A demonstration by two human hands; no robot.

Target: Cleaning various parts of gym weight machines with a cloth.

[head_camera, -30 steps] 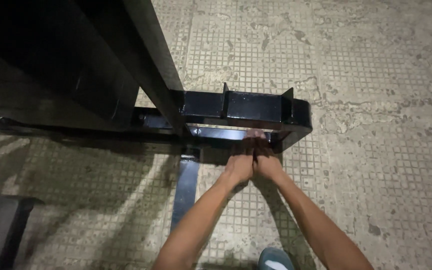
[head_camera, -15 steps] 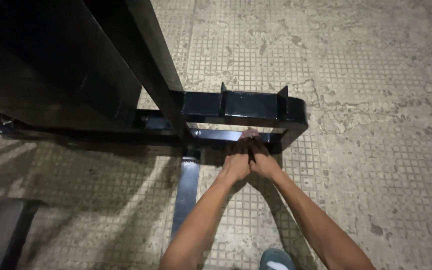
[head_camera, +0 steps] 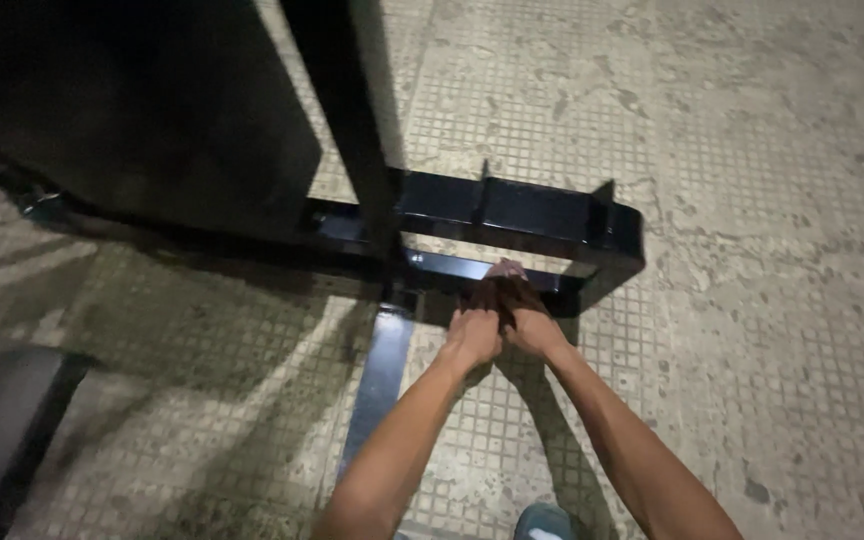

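Where hands [head_camera: 497,318] meet, black frame bar [head_camera: 452,268] just beyond fingertips.

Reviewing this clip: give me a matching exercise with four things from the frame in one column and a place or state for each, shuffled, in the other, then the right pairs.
Things:
1. left hand
2. right hand
3. shoe
4. flat black bar

Places or states:
A. at the bottom edge of the view, between the forearms
B. lies on the tiled floor, running from the black metal frame toward the person
C. pressed against the other hand, on the side nearer the flat bar
D. fingers reach to the frame's near rail, on the side nearer its rounded end

Pairs: 1-C, 2-D, 3-A, 4-B
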